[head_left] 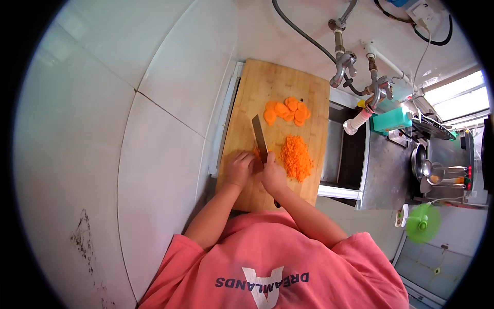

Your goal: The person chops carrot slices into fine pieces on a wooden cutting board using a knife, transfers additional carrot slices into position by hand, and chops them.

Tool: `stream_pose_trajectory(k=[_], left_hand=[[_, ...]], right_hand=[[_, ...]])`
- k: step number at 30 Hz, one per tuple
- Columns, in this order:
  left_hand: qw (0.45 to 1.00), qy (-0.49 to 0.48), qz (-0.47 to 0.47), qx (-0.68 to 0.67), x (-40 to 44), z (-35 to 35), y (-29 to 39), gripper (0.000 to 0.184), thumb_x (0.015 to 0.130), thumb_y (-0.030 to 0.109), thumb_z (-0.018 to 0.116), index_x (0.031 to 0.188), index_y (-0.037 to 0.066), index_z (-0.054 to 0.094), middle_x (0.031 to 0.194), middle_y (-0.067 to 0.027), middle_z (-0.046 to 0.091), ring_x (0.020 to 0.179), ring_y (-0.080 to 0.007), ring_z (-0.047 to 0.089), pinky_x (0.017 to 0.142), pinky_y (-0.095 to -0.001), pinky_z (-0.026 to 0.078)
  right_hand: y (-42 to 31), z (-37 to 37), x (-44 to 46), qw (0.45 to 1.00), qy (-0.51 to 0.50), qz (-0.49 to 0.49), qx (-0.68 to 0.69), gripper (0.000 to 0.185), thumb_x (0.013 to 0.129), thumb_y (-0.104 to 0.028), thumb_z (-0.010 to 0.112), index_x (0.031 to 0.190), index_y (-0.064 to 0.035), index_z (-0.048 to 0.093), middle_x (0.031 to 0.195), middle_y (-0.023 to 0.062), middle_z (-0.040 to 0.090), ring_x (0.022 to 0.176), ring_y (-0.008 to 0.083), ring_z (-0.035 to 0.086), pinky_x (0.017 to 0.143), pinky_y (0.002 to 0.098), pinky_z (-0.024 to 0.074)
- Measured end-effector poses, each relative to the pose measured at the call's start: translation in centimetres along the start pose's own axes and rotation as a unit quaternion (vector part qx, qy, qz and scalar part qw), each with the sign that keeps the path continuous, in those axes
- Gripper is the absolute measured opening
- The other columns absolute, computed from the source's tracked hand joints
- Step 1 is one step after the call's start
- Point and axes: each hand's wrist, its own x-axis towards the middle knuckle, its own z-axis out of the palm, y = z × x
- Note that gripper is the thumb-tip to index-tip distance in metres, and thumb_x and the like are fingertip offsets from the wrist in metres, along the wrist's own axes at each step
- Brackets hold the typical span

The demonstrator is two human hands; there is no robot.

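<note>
A wooden cutting board (247, 108) lies in front of me. My right hand (274, 176) is wrapped round a knife (259, 135), whose blade points away from me and stands close beside my left hand. My left hand (241, 169) has its fingers bent together over a small piece of carrot (257, 153) on the board; most of that piece is hidden by the fingers and blade. Right of the knife lies a heap of finely chopped carrot (297, 158). Farther up the board are several round carrot slices (288, 109), partly overlapping.
To the right of the board is a sink (334, 149), with metal taps (346, 67) above it. A teal container (392, 119), a pan (419, 159) and a green fan (423, 222) are farther right. A tiled wall (170, 129) rises along the left side.
</note>
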Motion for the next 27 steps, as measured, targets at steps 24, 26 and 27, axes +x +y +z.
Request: stream_pose_trajectory(k=[24,26,27], left_hand=[[1.0,0.002,-0.023,-0.013,-0.1,-0.3,-0.1,0.013,0.068,0.0,0.067,0.079,0.006,0.067,0.085,-0.007,0.067,0.078,-0.0259,0.063,0.068,-0.0342,0.052],[1.0,0.001,-0.022,-0.017,0.0,-0.2,-0.3,0.013,0.067,-0.001,0.067,0.078,0.005,0.066,0.084,-0.0073,0.067,0.078,-0.0261,0.063,0.068,-0.0343,0.052],[1.0,0.001,-0.024,-0.02,0.0,-0.2,-0.3,0.013,0.066,-0.001,0.067,0.078,0.005,0.066,0.084,-0.0073,0.067,0.079,-0.0263,0.063,0.069,-0.0344,0.052]], right_hand=[[0.0,-0.6,-0.7,0.999,-0.041,-0.001,-0.019,0.041,0.072,-0.003,0.059,0.106,-0.0024,0.035,0.092,0.026,0.058,0.078,0.0445,0.06,0.066,0.0497,0.0497],[-0.1,-0.8,-0.7,0.999,-0.051,0.0,-0.017,0.041,0.072,-0.004,0.06,0.105,-0.0028,0.035,0.092,0.0259,0.058,0.078,0.0447,0.06,0.066,0.0498,0.0497],[-0.1,-0.8,-0.7,0.999,-0.051,0.0,-0.017,0.041,0.072,-0.004,0.06,0.105,-0.0028,0.035,0.092,0.0259,0.058,0.078,0.0447,0.06,0.066,0.0498,0.0497]])
